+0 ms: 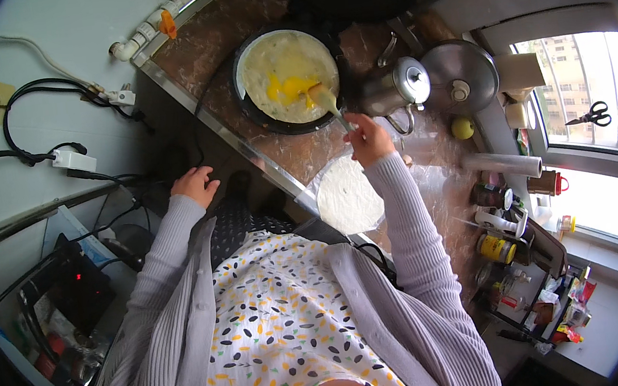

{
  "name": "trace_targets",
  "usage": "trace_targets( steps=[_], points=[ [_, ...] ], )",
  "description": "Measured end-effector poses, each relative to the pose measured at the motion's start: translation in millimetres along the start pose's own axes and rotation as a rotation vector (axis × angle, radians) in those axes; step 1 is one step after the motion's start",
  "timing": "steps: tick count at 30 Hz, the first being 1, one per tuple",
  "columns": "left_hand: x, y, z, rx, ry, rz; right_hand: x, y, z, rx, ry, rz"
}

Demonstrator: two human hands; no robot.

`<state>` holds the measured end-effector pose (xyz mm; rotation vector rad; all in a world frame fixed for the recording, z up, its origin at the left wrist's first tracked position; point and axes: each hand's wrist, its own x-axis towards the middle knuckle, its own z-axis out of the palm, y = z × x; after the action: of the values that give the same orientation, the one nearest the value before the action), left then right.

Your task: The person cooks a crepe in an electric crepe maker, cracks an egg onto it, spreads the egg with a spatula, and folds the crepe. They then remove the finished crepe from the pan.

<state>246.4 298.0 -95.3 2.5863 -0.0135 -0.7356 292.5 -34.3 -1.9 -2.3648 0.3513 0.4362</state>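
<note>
My right hand [368, 137] grips the handle of a spatula [324, 98], whose head rests in bright yellow egg [288, 88] on a pale flatbread [260, 64]. The flatbread lies in a round black electric griddle pan [248, 117] on the brown marbled countertop. Below my right hand, a white round sheet of dough [346, 197], on what looks like clear film, lies near the counter's metal edge, partly hidden by my sleeve. My left hand [195, 186] hangs to the left of the counter edge with its fingers apart, holding nothing.
A steel kettle [410, 81], a large metal lid [461, 72] and a yellow-green apple [462, 128] stand right of the pan. A roll of plastic film [503, 165], jars and a black rack [529, 316] line the window side. Cables [12, 121] hang at the left wall.
</note>
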Motion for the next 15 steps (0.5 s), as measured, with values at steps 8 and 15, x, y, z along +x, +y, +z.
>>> trace_targets(
  steps=[8, 15],
  points=[
    [5.7, -3.1, 5.0, 0.029, 0.021, 0.071, -11.6, -7.4, 21.5, -0.077, -0.113, -0.112],
    [2.1, 2.9, 2.4, 0.028, -0.017, 0.088, 7.4, -36.3, 31.7, -0.284, -0.048, -0.197]
  ],
)
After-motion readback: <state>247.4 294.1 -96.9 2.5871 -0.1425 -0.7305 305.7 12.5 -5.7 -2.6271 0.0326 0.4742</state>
